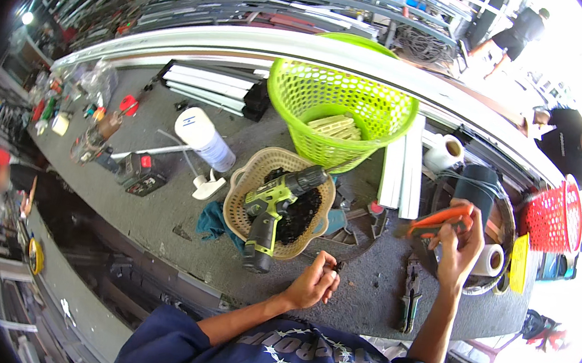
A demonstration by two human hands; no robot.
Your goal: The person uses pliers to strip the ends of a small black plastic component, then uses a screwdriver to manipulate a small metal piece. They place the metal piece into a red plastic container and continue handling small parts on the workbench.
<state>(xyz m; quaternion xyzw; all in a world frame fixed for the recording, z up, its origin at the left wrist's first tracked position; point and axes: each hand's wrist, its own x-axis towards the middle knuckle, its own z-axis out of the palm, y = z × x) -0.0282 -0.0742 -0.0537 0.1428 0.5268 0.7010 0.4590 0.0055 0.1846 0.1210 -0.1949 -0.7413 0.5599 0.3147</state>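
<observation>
Head view: right grip [460,245] round orange-handled pliers [438,223], left grip [313,283] pinching small dark part [338,265]

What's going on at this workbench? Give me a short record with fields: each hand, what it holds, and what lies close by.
left hand: left hand pinches a small dark part over the grey bench
right hand: right hand grips orange-handled snips
between hands: pliers lying flat on the bench
near left hand: green cordless drill resting across a tan basket of dark screws
behind: lime basket, empty but for pale strips
</observation>
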